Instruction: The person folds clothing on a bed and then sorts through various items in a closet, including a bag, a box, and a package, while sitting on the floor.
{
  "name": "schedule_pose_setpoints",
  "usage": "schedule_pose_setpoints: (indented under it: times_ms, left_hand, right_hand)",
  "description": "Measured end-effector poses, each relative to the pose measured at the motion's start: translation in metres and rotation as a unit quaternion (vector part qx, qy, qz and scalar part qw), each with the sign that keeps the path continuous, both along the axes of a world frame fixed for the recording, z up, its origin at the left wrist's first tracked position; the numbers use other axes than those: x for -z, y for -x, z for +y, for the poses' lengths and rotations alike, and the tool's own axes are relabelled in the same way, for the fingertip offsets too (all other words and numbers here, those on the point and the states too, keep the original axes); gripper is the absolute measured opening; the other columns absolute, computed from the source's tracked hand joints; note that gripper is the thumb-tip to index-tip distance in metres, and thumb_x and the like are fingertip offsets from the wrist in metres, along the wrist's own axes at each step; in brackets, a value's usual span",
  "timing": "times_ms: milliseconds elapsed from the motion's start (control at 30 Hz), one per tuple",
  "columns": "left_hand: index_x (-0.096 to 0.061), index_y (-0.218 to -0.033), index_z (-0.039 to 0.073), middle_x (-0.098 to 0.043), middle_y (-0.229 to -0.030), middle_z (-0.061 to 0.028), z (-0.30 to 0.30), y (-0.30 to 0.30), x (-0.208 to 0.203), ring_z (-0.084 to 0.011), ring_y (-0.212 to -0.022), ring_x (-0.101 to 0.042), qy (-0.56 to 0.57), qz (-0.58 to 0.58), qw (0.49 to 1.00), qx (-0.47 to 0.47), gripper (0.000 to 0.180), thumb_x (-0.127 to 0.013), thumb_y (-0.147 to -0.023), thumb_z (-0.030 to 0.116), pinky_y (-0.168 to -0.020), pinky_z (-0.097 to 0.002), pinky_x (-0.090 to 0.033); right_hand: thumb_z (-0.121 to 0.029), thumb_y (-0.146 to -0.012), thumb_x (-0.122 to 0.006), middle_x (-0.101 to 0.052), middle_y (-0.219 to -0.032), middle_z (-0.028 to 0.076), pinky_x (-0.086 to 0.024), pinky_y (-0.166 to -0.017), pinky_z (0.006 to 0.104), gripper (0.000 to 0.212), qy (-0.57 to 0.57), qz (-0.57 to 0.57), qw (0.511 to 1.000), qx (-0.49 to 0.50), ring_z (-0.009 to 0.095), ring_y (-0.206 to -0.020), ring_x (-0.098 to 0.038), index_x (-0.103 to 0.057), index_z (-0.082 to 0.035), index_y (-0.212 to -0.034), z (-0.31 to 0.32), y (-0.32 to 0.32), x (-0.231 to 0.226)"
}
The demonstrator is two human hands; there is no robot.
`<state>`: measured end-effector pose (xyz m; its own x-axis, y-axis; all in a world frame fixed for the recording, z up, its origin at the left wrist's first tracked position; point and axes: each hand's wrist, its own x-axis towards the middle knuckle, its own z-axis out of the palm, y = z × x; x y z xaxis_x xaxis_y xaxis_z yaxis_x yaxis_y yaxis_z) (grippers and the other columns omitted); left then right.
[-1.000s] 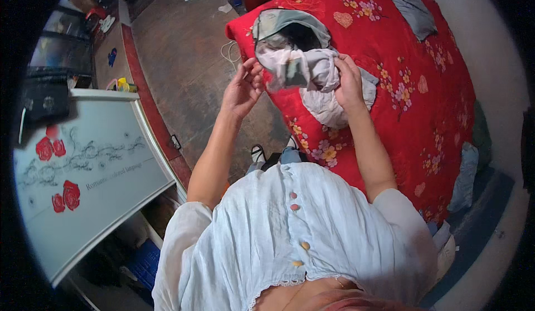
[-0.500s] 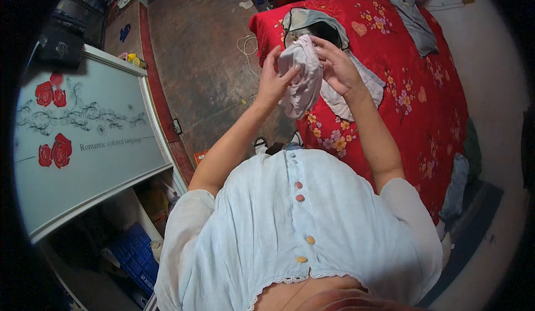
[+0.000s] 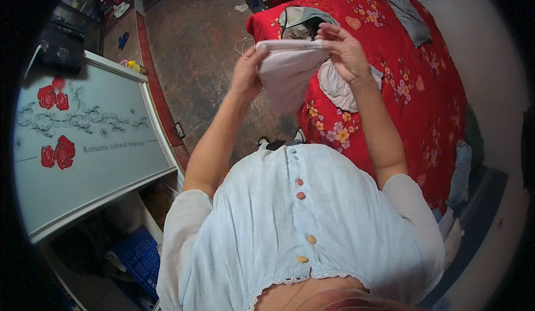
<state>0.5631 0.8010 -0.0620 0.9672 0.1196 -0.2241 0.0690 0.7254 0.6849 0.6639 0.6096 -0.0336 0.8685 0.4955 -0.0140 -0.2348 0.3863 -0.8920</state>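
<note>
A pale pink pair of underpants (image 3: pixel 291 70) hangs in front of me, its top edge pulled straight between my two hands and its lower part narrowing downward. My left hand (image 3: pixel 248 70) is closed on the left end of that edge. At the other end, my right hand (image 3: pixel 346 54) pinches the corner between thumb and fingers. Under my right wrist, a crumpled pale pink garment (image 3: pixel 339 91) lies on the red flowered bedcover (image 3: pixel 390 105). Just beyond my hands is a heap of grey-green cloth with dark edging (image 3: pixel 292 21), partly hidden by my right hand.
A grey garment (image 3: pixel 409 18) lies at the bed's far right. To my left stands a white cabinet with a rose-patterned glass top (image 3: pixel 100 127), a blue plastic basket (image 3: pixel 134 258) below it. A white cable (image 3: pixel 241 45) lies on the dark floor beside the bed.
The underpants were bunched up between my hands; now their top edge is stretched out flat. My left hand has moved left, widening the gap between my hands.
</note>
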Motion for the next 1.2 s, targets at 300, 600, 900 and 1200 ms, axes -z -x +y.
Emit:
schedule_pose_setpoints:
  times_ms: [300, 600, 900, 1200]
  left_hand:
    - [-0.046, -0.116, 0.006, -0.056, -0.101, -0.0036, 0.034, -0.013, -0.048, -0.0112, -0.088, -0.055, -0.146, -0.019, 0.98, 0.136, 0.035, -0.053, -0.083, 0.016, -0.073, -0.0257, -0.047]
    - [-0.037, -0.125, 0.008, -0.05, -0.112, -0.0046, 0.027, -0.034, -0.084, -0.0135, -0.098, -0.05, -0.297, -0.126, 0.91, 0.262, 0.044, -0.05, -0.085, 0.021, -0.08, -0.0272, -0.044]
    - [-0.049, -0.111, 0.0, -0.057, -0.093, 0.0001, 0.088, -0.045, -0.07, -0.01, -0.083, -0.052, -0.427, -0.147, 0.767, 0.455, 0.054, -0.066, -0.072, 0.032, -0.071, -0.0223, -0.043]
    - [-0.058, -0.099, 0.003, -0.062, -0.085, -0.0129, 0.091, -0.023, -0.075, -0.0235, -0.079, -0.059, -0.816, -0.059, 0.364, 0.445, 0.045, -0.071, -0.063, 0.027, -0.074, -0.0316, -0.045]
  right_hand:
    - [-0.002, -0.073, -0.061, -0.054, -0.096, 0.008, -0.045, -0.075, 0.0257, 0.032, 0.098, -0.083, 0.99, -0.051, 0.015, -0.087, -0.054, -0.051, 0.001, -0.103, -0.018, -0.014, -0.014]
    - [-0.015, -0.073, -0.065, -0.051, -0.109, 0.007, -0.039, -0.087, 0.0299, 0.053, 0.207, -0.402, 0.889, -0.066, 0.018, -0.104, -0.047, -0.043, -0.006, -0.12, 0.029, -0.005, -0.054]
    - [-0.016, -0.077, -0.06, -0.056, -0.077, -0.002, -0.04, -0.064, 0.019, 0.018, 0.293, -0.312, 0.871, -0.239, 0.005, -0.07, -0.05, -0.06, -0.003, -0.089, 0.025, -0.03, -0.084]
    - [-0.019, -0.079, -0.059, -0.056, -0.071, 0.0, -0.042, -0.063, 0.0214, 0.015, 0.281, -0.307, 0.842, -0.342, 0.006, -0.067, -0.051, -0.059, -0.004, -0.081, -0.023, -0.06, -0.093]
